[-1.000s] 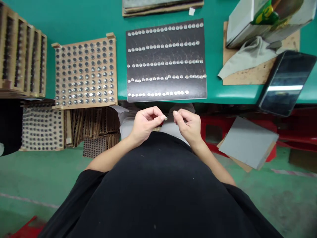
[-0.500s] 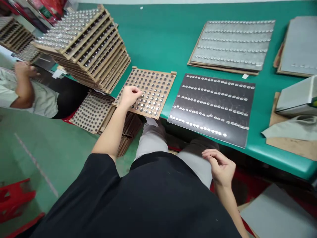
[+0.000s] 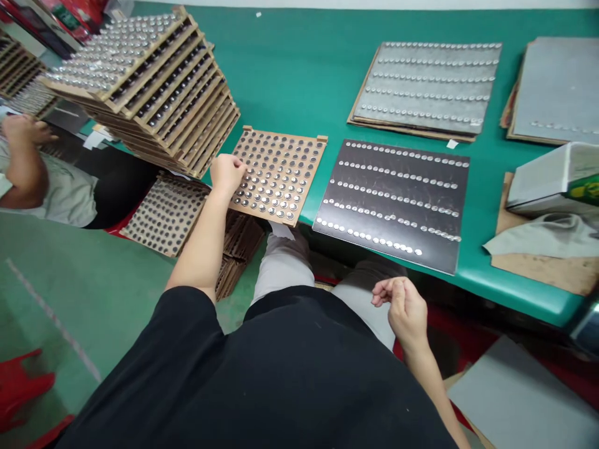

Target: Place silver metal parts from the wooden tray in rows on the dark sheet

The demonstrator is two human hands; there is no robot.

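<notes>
My left hand (image 3: 228, 174) is closed in a pinch over the left edge of a brown board (image 3: 306, 146) that carries rows of dark round pieces, several of them topped with shiny discs. What its fingertips hold is too small to make out. Right of that board lies a black sheet (image 3: 397, 174) with rows of small silver discs. My right hand (image 3: 406, 310) hangs over my lap below the sheet, fingers curled together; anything between them is hidden.
A tall stack of wooden trays (image 3: 187, 100) stands at the left, with a person's arm (image 3: 28, 162) beyond it. A grey sheet with discs (image 3: 430, 70) lies behind the black one. A white box (image 3: 538, 181) and cloth (image 3: 543, 237) are at the right.
My left hand has moved left across the brown board, from its discs to its left edge. My right hand has shifted slightly left and turned. The whole view has moved a little.
</notes>
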